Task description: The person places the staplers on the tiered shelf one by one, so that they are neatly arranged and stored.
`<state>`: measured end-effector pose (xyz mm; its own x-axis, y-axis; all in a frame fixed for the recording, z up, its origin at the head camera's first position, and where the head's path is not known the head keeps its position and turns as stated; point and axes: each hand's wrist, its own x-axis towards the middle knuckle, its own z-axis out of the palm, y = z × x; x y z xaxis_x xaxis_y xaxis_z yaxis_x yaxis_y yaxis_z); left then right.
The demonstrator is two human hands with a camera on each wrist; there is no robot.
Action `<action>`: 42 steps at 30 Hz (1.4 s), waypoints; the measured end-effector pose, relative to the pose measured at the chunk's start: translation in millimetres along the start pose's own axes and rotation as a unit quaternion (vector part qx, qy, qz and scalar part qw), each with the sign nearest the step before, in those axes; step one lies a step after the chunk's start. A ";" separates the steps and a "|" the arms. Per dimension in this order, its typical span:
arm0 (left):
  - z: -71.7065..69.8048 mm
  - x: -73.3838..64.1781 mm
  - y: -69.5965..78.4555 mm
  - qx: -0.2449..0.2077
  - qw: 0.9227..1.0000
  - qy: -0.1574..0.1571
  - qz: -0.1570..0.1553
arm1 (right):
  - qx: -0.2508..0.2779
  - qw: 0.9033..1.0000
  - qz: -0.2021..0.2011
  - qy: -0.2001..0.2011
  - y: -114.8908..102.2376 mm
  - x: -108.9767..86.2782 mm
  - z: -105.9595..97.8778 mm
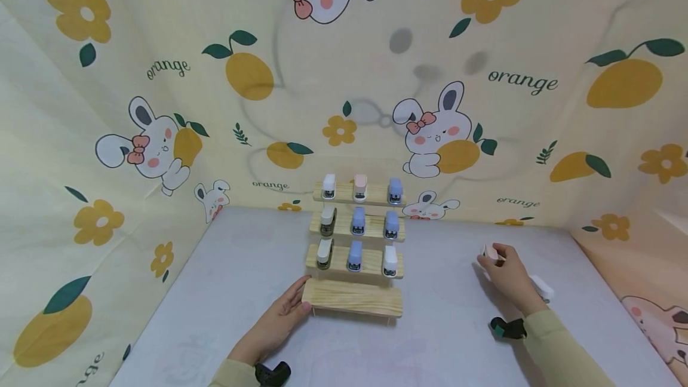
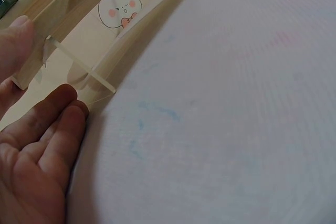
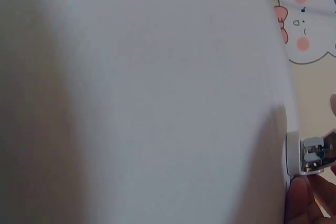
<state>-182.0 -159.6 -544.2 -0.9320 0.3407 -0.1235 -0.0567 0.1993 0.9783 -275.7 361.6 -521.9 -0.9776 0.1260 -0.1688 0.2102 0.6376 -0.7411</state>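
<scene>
A tiered wooden display rack (image 1: 352,298) stands on the table, its lowest shelf bare. Small staplers in white, pink and blue, such as a blue stapler (image 1: 355,255), line the upper three tiers. My left hand (image 1: 278,317) holds the left end of the lowest shelf between thumb and forefinger; its other fingers (image 2: 63,129) extend beside a thin rack leg (image 2: 81,65). Off to the right, my right hand (image 1: 510,278) grips a pale pink and white stapler (image 1: 490,253) close over the table. In the right wrist view, metal parts show inside this stapler (image 3: 310,153).
A white stapler (image 1: 544,289) lies on the table (image 1: 430,339) just right of my right hand, partly covered by the wrist. Behind the rack rises a patterned cloth backdrop (image 1: 344,64), and cloth also flanks both sides of the table.
</scene>
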 end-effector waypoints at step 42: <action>-0.8 0.9 -4.6 -0.027 0.999 -0.012 0.020 | 0.064 0.989 -0.135 0.022 -66.8 -70.8 34.6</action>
<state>-182.9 -160.9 -548.7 -0.9252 0.3691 -0.0883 -0.0404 0.1354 0.9900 -220.0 283.8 -482.9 -0.9973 -0.0006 0.0730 -0.0612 0.5522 -0.8315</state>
